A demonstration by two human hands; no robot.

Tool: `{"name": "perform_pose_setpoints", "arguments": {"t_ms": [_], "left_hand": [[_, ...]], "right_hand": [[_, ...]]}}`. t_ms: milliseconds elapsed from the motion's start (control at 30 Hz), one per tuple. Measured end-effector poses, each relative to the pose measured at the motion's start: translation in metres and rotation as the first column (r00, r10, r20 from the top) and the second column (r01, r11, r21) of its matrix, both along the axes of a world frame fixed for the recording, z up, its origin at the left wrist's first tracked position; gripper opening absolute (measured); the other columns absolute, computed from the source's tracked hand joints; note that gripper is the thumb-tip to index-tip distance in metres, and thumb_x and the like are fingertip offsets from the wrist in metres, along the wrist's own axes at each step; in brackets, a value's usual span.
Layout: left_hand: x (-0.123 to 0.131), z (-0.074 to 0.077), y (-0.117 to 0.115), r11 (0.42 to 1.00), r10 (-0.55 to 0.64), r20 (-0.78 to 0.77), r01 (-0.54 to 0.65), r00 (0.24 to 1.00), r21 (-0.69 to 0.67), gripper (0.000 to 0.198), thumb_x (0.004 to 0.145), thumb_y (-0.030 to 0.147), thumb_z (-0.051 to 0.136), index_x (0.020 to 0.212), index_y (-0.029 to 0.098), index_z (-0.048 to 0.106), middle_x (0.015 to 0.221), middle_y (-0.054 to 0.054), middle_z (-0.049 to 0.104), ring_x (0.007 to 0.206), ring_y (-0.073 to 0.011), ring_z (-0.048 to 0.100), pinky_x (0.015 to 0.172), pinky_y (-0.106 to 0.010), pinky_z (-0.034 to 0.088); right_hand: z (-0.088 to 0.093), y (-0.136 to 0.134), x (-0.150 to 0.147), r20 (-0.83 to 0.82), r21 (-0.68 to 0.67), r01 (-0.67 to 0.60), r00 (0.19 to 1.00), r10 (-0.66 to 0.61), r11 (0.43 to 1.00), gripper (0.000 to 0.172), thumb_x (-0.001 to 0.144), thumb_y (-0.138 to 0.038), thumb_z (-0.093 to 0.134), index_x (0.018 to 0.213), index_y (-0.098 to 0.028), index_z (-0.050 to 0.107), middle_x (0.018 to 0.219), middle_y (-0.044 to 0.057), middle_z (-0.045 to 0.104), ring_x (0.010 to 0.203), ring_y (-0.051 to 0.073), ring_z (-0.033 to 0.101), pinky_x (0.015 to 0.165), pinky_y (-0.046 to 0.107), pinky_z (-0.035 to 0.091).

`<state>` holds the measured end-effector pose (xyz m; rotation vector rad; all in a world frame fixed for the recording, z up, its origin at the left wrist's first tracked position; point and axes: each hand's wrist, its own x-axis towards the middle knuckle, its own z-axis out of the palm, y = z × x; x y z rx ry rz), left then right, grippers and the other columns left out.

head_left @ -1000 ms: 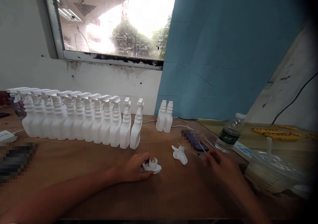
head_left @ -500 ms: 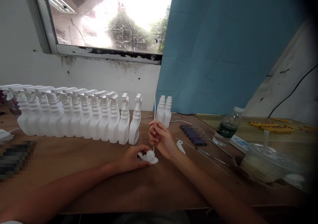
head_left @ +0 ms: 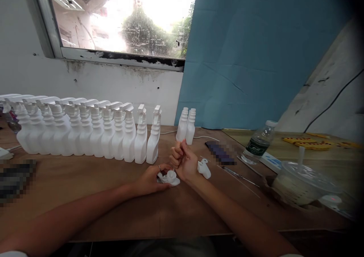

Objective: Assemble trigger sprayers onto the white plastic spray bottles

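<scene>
Low over the table, my left hand (head_left: 149,179) is closed on a white spray trigger head (head_left: 171,176), which lies with its round collar facing up. My right hand (head_left: 182,160) is just above and to the right of it, fingers curled and thumb upward. A thin white tube (head_left: 173,169) shows only as a short piece below the curled fingers; the rest is hidden. Beside my right wrist, another white trigger head (head_left: 204,168) lies on the table, partly covered by the wrist.
A long row of white spray bottles (head_left: 85,135) stands on the left. Two bottles without heads (head_left: 190,128) stand behind my right hand. To the right are a phone (head_left: 220,152), a thin metal tool (head_left: 239,175), a water bottle (head_left: 256,147) and a lidded drink cup (head_left: 301,185).
My right hand has turned and lowered slightly, and the tube that stood upright above it no longer shows there. My left hand keeps the trigger head in place. More of the other head shows.
</scene>
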<state>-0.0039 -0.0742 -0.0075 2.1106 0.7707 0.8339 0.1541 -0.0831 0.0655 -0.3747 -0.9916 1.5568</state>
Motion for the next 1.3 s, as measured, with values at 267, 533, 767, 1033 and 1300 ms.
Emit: {"name": "perform_pose_setpoints", "arguments": {"t_ms": [267,533,767,1033,1300], "left_hand": [[0.002,0.007,-0.004,1.0,-0.002,-0.013,0.002,1.0,-0.002,0.044,0.073,0.03,0.073,0.112,0.016,0.059,0.098,-0.003,0.065,0.085,-0.0172,0.059,0.076,-0.026,0.045],[0.001,0.002,-0.001,1.0,-0.019,0.004,0.019,1.0,0.009,0.046,0.074,0.032,0.074,0.115,0.017,0.06,0.098,-0.003,0.064,0.086,-0.0169,0.058,0.075,-0.025,0.045],[0.0,0.002,-0.001,1.0,-0.007,-0.02,0.007,1.0,0.018,0.045,0.073,0.033,0.073,0.113,0.017,0.06,0.098,-0.003,0.063,0.087,-0.0175,0.058,0.078,-0.026,0.045],[0.001,0.005,-0.003,0.998,0.02,-0.044,-0.018,0.999,0.055,0.034,0.073,0.036,0.072,0.097,0.017,0.058,0.086,-0.001,0.059,0.078,-0.0153,0.053,0.07,-0.025,0.043],[0.001,0.004,-0.001,0.994,0.042,-0.074,-0.034,0.996,0.102,0.033,0.073,0.039,0.072,0.09,0.016,0.056,0.084,-0.001,0.058,0.076,-0.0159,0.051,0.07,-0.026,0.042]], "right_hand": [[0.001,0.001,-0.001,-0.011,0.002,-0.032,0.999,0.032,0.999,0.057,0.079,-0.055,0.067,0.055,-0.019,0.029,0.051,-0.009,0.019,0.039,0.004,0.009,0.036,0.019,0.007],[0.001,0.0,0.003,0.035,0.022,-0.084,0.996,0.083,0.996,0.055,0.081,-0.054,0.065,0.055,-0.019,0.031,0.05,-0.009,0.019,0.037,0.003,0.009,0.036,0.02,0.006],[0.0,-0.002,0.006,0.058,0.035,-0.111,0.992,0.109,0.993,0.055,0.081,-0.055,0.064,0.055,-0.019,0.031,0.05,-0.009,0.019,0.037,0.003,0.009,0.035,0.019,0.007],[-0.003,-0.001,0.0,0.088,0.033,-0.146,0.986,0.143,0.989,0.056,0.083,-0.058,0.061,0.057,-0.019,0.032,0.051,-0.01,0.021,0.037,0.003,0.01,0.036,0.018,0.007],[-0.009,0.001,-0.005,0.125,0.045,-0.102,0.988,0.096,0.994,0.055,0.083,-0.06,0.061,0.06,-0.019,0.032,0.052,-0.01,0.022,0.039,0.003,0.012,0.038,0.018,0.009]]}}
